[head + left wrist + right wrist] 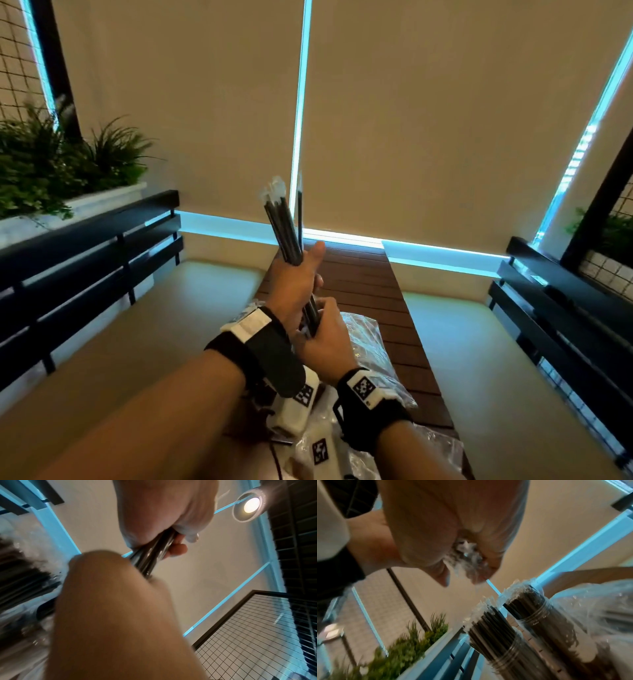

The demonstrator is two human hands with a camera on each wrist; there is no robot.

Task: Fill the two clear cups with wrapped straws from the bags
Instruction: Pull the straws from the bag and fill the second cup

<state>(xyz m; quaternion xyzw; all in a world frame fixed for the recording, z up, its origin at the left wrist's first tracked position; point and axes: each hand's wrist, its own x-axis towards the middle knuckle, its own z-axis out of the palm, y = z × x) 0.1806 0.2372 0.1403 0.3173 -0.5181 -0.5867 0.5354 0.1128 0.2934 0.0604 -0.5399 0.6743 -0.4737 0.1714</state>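
Bundle of wrapped straws [286, 226] is held upright above the table [363, 274]. Left hand [296, 281] fingers are curled round its middle, right hand [325, 337] fingers round its lower end. Both clear cups [510, 642], packed with straws, are seen below the bundle in the right wrist view.

You are working in dim, warm light, with cold cyan daylight leaking round the edges of the drawn roller blinds [445, 120] and glowing along their bottom. From the left wrist, 1 round ceiling lamp [251, 505] flares with a halo. Your head view is fairly sharp at the centre, though the planter greenery [51, 161] smears at the left edge and straight lines bow outward. Both wrist views are soft: the left forearm [111, 622] is a near, unfocused mass, and the 2 clear cups [513, 642] streak with motion blur and specular glints.
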